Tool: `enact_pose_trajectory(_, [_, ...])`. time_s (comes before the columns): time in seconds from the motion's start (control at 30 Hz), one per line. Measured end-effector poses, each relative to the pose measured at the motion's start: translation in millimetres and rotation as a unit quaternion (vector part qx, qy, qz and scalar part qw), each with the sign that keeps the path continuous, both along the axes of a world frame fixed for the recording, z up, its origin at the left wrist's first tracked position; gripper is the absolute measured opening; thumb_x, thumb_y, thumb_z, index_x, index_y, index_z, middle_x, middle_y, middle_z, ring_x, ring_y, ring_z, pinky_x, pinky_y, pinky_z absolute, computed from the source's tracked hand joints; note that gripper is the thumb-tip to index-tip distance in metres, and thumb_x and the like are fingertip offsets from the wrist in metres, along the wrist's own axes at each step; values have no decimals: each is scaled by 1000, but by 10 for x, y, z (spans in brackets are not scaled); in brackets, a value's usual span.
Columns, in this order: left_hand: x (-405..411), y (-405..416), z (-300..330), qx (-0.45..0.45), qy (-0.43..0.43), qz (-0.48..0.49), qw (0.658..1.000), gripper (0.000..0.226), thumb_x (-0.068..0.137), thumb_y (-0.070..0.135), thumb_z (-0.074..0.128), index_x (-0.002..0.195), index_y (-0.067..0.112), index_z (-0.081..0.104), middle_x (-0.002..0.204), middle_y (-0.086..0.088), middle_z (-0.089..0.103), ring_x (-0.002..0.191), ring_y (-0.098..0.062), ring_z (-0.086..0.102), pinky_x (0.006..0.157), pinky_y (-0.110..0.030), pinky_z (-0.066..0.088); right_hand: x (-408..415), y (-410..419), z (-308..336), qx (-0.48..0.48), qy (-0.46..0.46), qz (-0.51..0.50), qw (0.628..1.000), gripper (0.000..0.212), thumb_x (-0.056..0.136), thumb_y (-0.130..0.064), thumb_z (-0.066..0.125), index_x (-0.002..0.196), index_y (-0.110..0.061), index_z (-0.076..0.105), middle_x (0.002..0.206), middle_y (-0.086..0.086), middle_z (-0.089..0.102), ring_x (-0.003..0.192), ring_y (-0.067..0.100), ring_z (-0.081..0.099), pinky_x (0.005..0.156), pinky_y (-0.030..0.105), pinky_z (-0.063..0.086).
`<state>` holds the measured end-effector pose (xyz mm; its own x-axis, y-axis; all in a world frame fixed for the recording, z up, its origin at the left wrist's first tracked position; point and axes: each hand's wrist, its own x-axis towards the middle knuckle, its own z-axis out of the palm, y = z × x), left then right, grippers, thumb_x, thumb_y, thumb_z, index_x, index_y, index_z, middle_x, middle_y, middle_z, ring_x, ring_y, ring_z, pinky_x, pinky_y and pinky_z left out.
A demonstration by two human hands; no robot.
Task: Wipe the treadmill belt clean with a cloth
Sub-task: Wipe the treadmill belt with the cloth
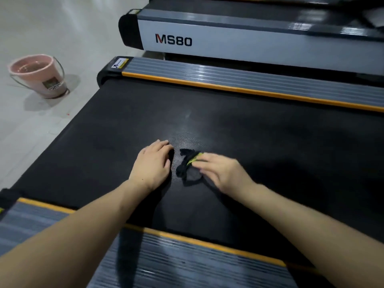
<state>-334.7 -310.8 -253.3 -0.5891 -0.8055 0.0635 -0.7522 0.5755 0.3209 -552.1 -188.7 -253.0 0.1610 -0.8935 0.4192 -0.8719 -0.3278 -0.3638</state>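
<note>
The black treadmill belt (249,129) fills the middle of the head view, with a faint pale patch just beyond my hands. A crumpled black cloth with a yellow-green edge (188,169) lies on the belt. My right hand (222,173) presses on the cloth's right side, its fingers over the yellow-green edge. My left hand (152,163) rests flat on the belt just left of the cloth, fingers curled a little, holding nothing.
Grey ribbed side rails with orange strips run along the belt's far side (259,80) and near side (176,265). A second treadmill marked MS80 (207,40) stands beyond. A pink bucket with water (39,76) sits on the pale floor at the left.
</note>
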Motion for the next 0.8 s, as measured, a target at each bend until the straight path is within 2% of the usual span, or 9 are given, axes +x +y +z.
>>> enact_pose_trajectory(0.07, [114,189,5,6,-1,7,1000,44,94,17,51,136,24,58,154,1,47,149,-22,34,119,-39,28,-271,-421,9,-16,5,-82,996,26,96,-24,62,120,-27,72,129,-8,66,118,13,63,100,33,51])
enact_pose_trajectory(0.13, [189,323,-38,3,-5,10,1000,44,95,20,50,137,25,57,156,1,46,150,-22,33,121,-40,28,-428,-711,96,9,-46,-200,979,25,93,-22,63,115,-28,73,126,-14,67,114,14,65,96,37,53])
enact_pose_trajectory(0.2, [228,411,-54,9,-5,17,1000,44,96,22,50,139,24,57,157,0,45,150,-22,32,122,-42,28,-346,-733,152,28,-66,-244,967,24,92,-21,64,113,-28,74,125,-16,67,112,15,66,95,36,52])
enact_pose_trajectory(0.33, [252,562,-42,31,-17,39,999,42,98,25,48,140,24,55,159,-1,41,151,-23,30,122,-42,27,72,26,57,10,-53,-116,992,25,93,-22,64,116,-24,74,128,-4,67,119,18,63,101,36,51])
enact_pose_trajectory(0.43, [194,663,-46,37,-32,56,997,42,99,28,46,141,26,52,162,-1,36,153,-24,25,121,-44,26,164,663,24,18,-49,17,998,26,99,-25,59,121,-20,72,132,-3,64,127,13,56,110,26,42])
enact_pose_trajectory(0.53, [71,768,-12,45,-42,75,995,41,101,31,43,142,27,50,163,-1,33,154,-23,22,123,-42,23,-135,552,35,11,9,59,998,27,100,-25,58,123,-23,70,134,-6,63,126,12,57,108,25,44])
enact_pose_trajectory(0.63, [-78,897,46,43,-50,62,996,42,102,32,40,143,28,48,163,0,34,154,-21,22,123,-40,22,-716,55,47,-14,33,-79,996,26,96,-23,60,120,-26,71,131,-6,64,120,16,62,97,37,54])
enact_pose_trajectory(0.7, [-175,990,80,44,-52,52,996,42,103,33,39,144,28,48,163,1,33,154,-21,21,123,-39,22,-1017,-142,115,16,12,-207,978,27,95,-20,61,119,-26,71,130,-10,65,117,17,63,97,36,53])
enact_pose_trajectory(0.8, [-324,1086,87,43,-54,44,997,43,103,33,39,145,28,46,163,1,33,154,-20,19,123,-40,21,-943,-37,110,5,-3,-239,971,25,91,-14,67,114,-20,74,125,-1,69,113,23,66,100,32,50])
